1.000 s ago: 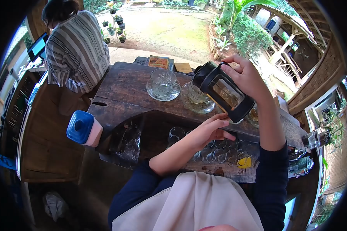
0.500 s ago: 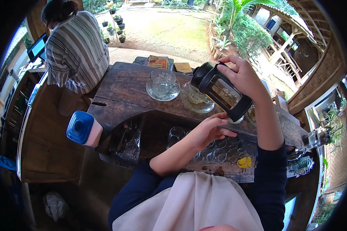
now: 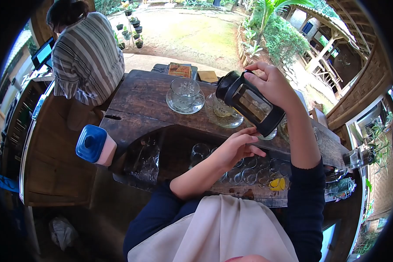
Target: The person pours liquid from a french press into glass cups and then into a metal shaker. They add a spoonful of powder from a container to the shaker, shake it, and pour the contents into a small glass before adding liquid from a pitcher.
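Note:
A French press with a black frame and lid is tipped to the left in my right hand, whose fingers wrap its upper side. Its lid end hangs over a glass cup on a glass saucer, partly hidden behind it. My left hand reaches under the lower end of the press, fingers apart, with the fingertips right at its base. To the left, another clear glass cup stands upright on its own saucer.
The dark wooden table has a lower shelf holding several glasses and a yellow item. A blue-lidded container stands at the left corner. Books lie at the far edge. A person in stripes faces away, at left.
The French press and my right hand have shifted very slightly left. My left hand stays at the base, nearly still.

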The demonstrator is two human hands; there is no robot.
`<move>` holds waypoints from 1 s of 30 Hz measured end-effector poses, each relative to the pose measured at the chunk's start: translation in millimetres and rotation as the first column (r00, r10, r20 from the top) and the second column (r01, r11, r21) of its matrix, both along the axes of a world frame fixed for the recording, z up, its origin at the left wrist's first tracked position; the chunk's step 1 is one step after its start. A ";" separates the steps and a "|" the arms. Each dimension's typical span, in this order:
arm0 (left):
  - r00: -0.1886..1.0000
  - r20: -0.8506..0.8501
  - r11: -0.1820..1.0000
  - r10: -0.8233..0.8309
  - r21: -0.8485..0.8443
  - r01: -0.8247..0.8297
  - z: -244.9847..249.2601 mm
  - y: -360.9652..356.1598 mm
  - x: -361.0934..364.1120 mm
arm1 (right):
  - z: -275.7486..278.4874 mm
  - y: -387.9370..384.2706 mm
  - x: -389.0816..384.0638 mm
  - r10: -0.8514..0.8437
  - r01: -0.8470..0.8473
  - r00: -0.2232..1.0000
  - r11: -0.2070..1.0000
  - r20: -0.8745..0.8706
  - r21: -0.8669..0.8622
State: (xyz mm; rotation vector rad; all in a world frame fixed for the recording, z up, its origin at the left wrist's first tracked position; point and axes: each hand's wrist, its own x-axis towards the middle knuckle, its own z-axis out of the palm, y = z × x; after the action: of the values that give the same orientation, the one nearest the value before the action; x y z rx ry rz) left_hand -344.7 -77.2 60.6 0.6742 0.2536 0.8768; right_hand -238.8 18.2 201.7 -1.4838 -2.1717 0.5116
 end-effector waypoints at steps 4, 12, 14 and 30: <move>1.000 0.015 1.000 -0.004 0.004 0.004 -0.7 1.4 -1.4 | -1.7 1.5 -2.6 -0.003 0.003 1.000 1.000 -0.008 -0.022; 1.000 0.006 1.000 -0.002 0.003 0.002 -1.6 2.6 -2.6 | -5.0 8.0 -1.6 0.000 0.000 1.000 1.000 -0.013 -0.011; 1.000 0.004 1.000 -0.006 0.014 0.006 -2.0 2.3 -2.5 | -5.1 9.3 -0.6 0.004 -0.005 0.999 1.000 -0.038 -0.021; 0.999 -0.012 0.997 -0.030 0.069 0.031 -2.4 1.7 -2.5 | -2.0 5.7 0.6 -0.008 0.009 1.000 1.000 0.016 -0.030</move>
State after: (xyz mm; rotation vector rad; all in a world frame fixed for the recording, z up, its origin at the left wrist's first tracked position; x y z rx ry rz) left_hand -347.2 -75.5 58.2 0.7460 0.2230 0.8561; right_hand -238.2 24.0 199.7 -1.5171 -2.1779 0.5337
